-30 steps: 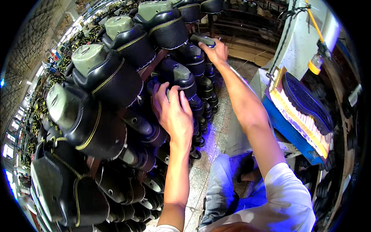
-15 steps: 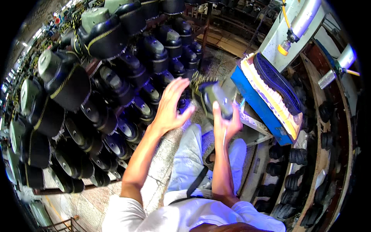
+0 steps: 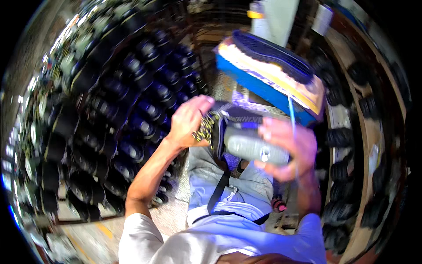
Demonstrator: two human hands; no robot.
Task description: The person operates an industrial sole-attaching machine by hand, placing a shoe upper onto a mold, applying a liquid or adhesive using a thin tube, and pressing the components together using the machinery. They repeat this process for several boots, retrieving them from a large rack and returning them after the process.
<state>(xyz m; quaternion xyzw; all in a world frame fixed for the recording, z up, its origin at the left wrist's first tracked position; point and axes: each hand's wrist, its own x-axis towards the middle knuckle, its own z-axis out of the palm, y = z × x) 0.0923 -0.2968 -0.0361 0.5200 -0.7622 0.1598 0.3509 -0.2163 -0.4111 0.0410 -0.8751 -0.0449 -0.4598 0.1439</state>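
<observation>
The yellow-black laces are pinched in the grip of the left hand; the shoe's grey last is clasped in the right hand's grip.

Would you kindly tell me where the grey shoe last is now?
In the head view, the grey shoe last is right of centre, between the yellow-and-black laces and the right hand gripping it.

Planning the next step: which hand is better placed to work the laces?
Probably the left hand: it is beside the yellow-and-black laces, while the right hand grips the grey last, farther away.
</observation>
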